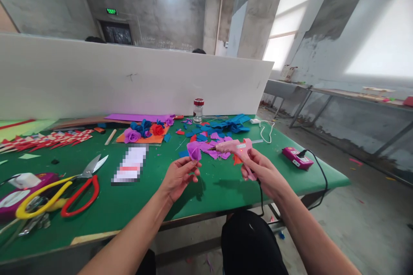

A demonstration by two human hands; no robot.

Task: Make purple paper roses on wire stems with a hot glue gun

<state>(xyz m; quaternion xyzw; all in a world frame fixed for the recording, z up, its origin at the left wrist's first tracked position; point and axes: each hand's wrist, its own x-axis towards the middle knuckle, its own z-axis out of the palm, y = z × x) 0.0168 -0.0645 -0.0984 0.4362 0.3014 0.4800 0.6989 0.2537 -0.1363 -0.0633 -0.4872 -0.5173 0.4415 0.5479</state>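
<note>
Between the fingertips of my left hand is a small purple paper flower, held upright above the table. My right hand wraps round the handle of a pink glue gun, whose nozzle points left and comes close to the flower's right side; whether they touch I cannot tell. A clear glue stick pokes out of the gun's back, and its black cord hangs over the table's front edge. Purple paper petals lie just behind the nozzle, with blue paper pieces farther back.
On the green table, large scissors lie open at left. Finished paper flowers rest on an orange sheet. A lidded jar stands before a white partition. At right sits a purple power strip with a plugged-in cord.
</note>
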